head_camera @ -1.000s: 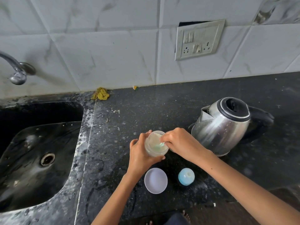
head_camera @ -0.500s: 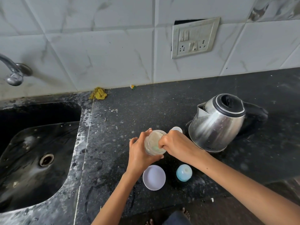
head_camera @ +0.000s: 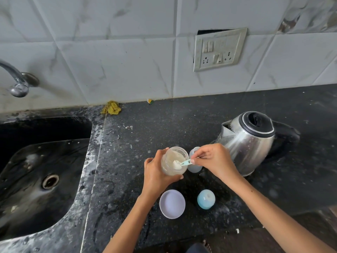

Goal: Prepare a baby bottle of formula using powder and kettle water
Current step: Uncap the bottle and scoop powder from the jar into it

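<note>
My left hand [head_camera: 156, 172] grips a clear powder jar [head_camera: 173, 157], tilted toward me, with pale formula powder inside. My right hand [head_camera: 213, 159] pinches the handle of a small light-blue scoop [head_camera: 185, 163]; its bowl rests in the jar's mouth, heaped with powder. The open baby bottle [head_camera: 194, 166] stands right behind the scoop, partly hidden by my right fingers. A steel kettle [head_camera: 249, 141] with a black lid stands to the right of the bottle. Nearer to me on the counter lie the jar's white lid [head_camera: 172, 204] and the bottle's blue cap [head_camera: 206, 199].
The dark speckled counter [head_camera: 164, 128] is wet and dusty. A black sink [head_camera: 36, 170] with a tap [head_camera: 17, 83] fills the left. A yellow scrubber [head_camera: 111, 107] lies by the tiled wall. A socket plate [head_camera: 219, 49] hangs above the kettle.
My right hand has drawn back to the right, and the scoop now shows, lifted to the jar's mouth with powder on it. The bottle behind it has come into sight.
</note>
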`<action>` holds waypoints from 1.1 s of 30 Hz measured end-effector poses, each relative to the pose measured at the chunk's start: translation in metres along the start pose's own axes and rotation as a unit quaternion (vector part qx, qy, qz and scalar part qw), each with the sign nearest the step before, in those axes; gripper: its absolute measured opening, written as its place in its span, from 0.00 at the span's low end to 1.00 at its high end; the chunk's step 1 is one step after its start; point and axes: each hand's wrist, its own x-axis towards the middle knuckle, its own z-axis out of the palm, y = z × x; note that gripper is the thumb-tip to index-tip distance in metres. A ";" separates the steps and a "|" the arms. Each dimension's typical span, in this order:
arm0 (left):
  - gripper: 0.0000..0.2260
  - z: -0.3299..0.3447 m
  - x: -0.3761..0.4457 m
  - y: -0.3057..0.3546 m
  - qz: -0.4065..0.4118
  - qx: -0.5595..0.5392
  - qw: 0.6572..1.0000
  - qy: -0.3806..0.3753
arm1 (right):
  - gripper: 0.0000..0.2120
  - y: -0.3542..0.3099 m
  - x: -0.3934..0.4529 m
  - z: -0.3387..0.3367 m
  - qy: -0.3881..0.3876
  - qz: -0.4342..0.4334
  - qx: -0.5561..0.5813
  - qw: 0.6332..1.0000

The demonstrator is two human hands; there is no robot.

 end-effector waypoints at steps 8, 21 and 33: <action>0.37 -0.001 0.003 -0.002 -0.028 -0.010 1.000 -0.004 | 0.07 0.010 -0.016 0.012 0.107 -0.063 0.019 0.992; 0.32 -0.006 0.003 -0.003 -0.065 -0.045 0.997 0.012 | 0.07 0.015 -0.006 0.020 0.106 -0.109 0.014 0.988; 0.34 -0.012 0.007 -0.003 -0.061 -0.039 0.997 -0.028 | 0.05 0.010 0.003 0.021 0.092 0.081 0.196 0.973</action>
